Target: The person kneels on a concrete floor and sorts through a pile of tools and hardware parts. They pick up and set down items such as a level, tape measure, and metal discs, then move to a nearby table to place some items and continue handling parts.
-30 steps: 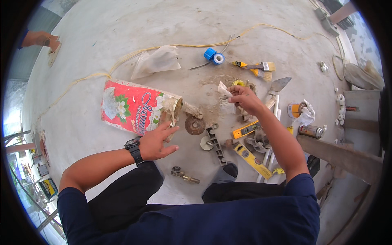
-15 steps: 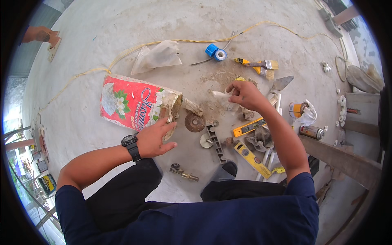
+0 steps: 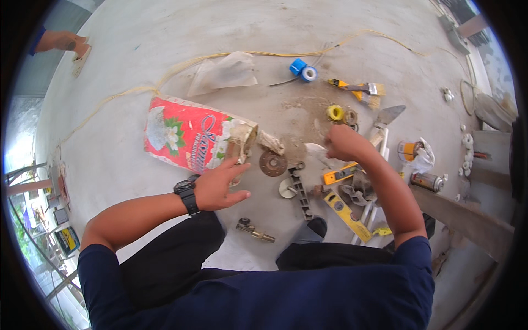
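Observation:
My left hand [image 3: 218, 187] has its fingers spread against the open end of a red printed sack [image 3: 184, 135] lying on the floor. A black watch is on that wrist. My right hand [image 3: 347, 143] is closed on a thin whitish scrap [image 3: 315, 149], whose free end sticks out to the left; the fingertips are partly hidden. Just beyond this hand are a yellow roll [image 3: 334, 113] and a brownish roll [image 3: 350, 116]. Between my hands lie a rusty grinding disc [image 3: 273, 163], a crumpled pale wrapper [image 3: 271, 142] and a dark grey ribbed bar [image 3: 300, 192].
Spirit levels [image 3: 347, 215], white pipes [image 3: 367, 212], a trowel [image 3: 391, 114], paintbrushes [image 3: 363, 91] and a spray can [image 3: 427, 181] lie to the right. Blue tape rolls [image 3: 303, 70] and a yellow cord [image 3: 264, 53] are farther off. A brass valve [image 3: 255, 230] lies near my feet. Another person's hand [image 3: 69, 41] shows far left.
My right hand has drawn nearer to me with the whitish scrap, uncovering the yellow roll. My left hand stays at the sack's mouth. The whole view has shifted slightly.

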A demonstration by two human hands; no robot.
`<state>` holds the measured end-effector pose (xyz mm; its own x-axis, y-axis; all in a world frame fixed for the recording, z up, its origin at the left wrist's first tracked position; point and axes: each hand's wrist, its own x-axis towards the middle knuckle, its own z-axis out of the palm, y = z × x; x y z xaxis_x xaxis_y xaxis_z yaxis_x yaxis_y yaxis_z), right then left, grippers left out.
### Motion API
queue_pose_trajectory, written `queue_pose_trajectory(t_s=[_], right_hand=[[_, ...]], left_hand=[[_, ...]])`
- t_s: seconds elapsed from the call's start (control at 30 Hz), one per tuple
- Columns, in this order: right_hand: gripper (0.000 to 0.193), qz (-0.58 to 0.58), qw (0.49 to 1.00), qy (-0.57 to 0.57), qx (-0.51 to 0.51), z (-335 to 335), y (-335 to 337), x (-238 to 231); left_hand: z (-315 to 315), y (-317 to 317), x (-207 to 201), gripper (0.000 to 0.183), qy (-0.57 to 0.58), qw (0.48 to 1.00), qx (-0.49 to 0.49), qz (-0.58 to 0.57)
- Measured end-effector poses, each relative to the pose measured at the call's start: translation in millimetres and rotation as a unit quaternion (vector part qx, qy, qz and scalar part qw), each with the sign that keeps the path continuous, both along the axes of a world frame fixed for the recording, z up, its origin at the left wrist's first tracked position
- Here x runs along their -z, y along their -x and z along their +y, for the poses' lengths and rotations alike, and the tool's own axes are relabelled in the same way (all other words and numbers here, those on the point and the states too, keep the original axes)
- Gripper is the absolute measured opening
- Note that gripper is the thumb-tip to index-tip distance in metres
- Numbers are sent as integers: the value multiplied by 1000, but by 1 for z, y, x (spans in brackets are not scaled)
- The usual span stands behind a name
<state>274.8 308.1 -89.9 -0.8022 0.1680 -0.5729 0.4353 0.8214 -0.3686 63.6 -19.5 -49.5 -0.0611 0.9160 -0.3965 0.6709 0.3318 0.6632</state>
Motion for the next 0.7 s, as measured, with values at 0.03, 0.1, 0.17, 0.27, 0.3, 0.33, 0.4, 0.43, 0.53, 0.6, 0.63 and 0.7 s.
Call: queue_pose_trajectory(t_s=[0.03,0.1,0.17,0.27,0.3,0.33,0.4,0.43,0.53,0.6,0.63,0.7], right_hand=[[19,-30,999,-18,-32,-1,-2,-4],[13,-57,991,-121,-5,-8,-10,-14],[10,-75,987,-134,-40,-12,-11,-25],[11,-95,985,-104,-100,-21,1,-31],[11,-98,984,-83,-126,-26,12,-28],[12,-105,980,-64,-156,-32,24,-24],[14,-47,981,23,-188,-51,61,-4],[15,35,979,86,-182,-63,86,10],[20,280,774,555,120,-116,125,44],[22,298,784,526,144,-131,116,58],[23,301,790,510,160,-137,109,64],[23,189,770,543,277,-131,81,71]], left_hand=[[-1,0,-1,74,-7,999,12,30],[-4,-1,-3,75,23,1000,-5,-10],[-5,-3,-5,76,22,1000,-5,-18],[-5,-5,-5,77,-44,999,12,7],[-5,-6,-6,78,-59,998,15,13],[-5,-7,-6,78,-74,997,18,17],[-7,-8,-8,79,-85,995,16,40],[-7,-9,-9,80,-90,995,15,49],[-13,-14,-16,82,-89,993,-22,77],[-13,-14,-17,83,-138,986,-31,93],[-13,-12,-17,83,-158,982,-34,100],[-14,-9,-15,82,-129,987,-18,90]])
